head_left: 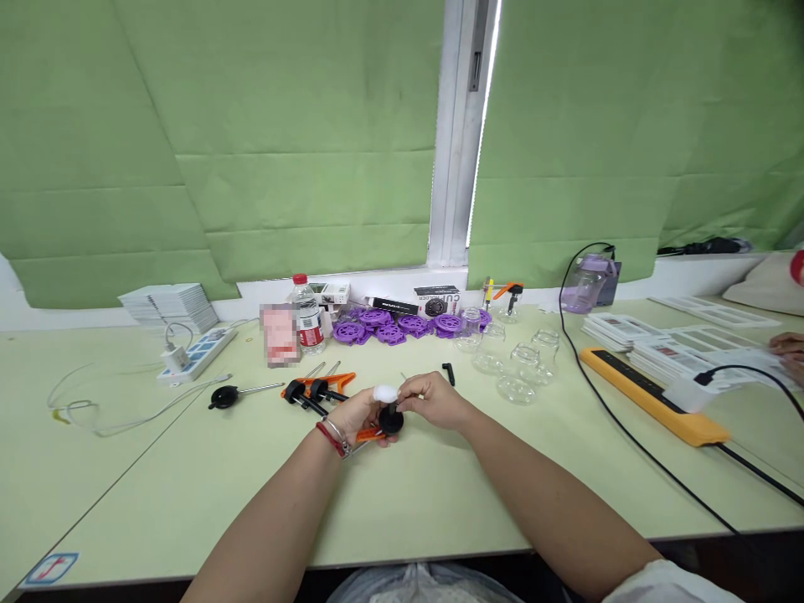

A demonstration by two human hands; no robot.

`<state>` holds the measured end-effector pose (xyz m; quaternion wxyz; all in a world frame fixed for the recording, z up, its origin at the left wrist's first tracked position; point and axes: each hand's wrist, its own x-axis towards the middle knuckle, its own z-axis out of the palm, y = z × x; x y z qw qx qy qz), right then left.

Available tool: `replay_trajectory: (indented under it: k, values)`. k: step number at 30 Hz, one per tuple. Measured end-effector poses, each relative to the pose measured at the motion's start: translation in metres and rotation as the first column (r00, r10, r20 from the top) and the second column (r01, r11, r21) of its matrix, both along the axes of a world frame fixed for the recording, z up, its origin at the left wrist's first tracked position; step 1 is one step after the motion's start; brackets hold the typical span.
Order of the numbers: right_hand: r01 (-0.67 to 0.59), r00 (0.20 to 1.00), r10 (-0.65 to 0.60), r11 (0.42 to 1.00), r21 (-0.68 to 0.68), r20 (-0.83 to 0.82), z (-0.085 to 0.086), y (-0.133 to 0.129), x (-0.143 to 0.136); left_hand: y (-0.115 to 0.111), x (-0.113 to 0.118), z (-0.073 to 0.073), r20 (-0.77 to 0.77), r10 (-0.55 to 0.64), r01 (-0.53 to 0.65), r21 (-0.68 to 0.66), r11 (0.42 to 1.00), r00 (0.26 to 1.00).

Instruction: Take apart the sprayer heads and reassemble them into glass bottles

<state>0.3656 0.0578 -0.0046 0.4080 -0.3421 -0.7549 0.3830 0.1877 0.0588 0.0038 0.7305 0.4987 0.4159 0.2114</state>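
My left hand (359,412) is closed around a pump head with a round black cap (390,420) and an orange lever (370,435). A white covering (385,393) shows at its thumb or fingertip. The fingers of my right hand (433,400) are pinched at the top of the black part; whatever small piece they hold is hidden. Left of my hands lie similar black pump parts (295,392) with an orange frame-like piece (342,383) and thin metal rods. A round black cap with a rod (224,397) lies further left. Beyond my right hand lies a small black elbow piece (448,373).
Several glass bottles (516,389) stand right of centre. Purple plastic parts (414,326) line the back, beside a water bottle (307,318). Power strips (204,356) (653,398) flank the workspace. A black cable (603,402) crosses the right; another person's hand (790,347) is at the far right.
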Motion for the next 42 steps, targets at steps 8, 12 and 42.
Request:
replay_trajectory:
  k: [8,12,42]
  values:
    - [0.022,1.000,-0.023,0.999,-0.048,-0.003,0.004,-0.003,-0.001,0.002,-0.001,-0.002,-0.001,0.000,0.000,0.000,1.000,1.000]
    - [0.024,0.999,-0.024,1.000,0.007,0.022,0.006,-0.005,-0.001,0.002,-0.001,-0.003,0.006,-0.010,0.010,-0.006,1.000,1.000]
    - [-0.022,0.994,0.007,0.990,0.138,0.110,0.011,-0.008,-0.001,0.000,-0.001,0.000,0.023,-0.005,0.005,-0.018,1.000,1.000]
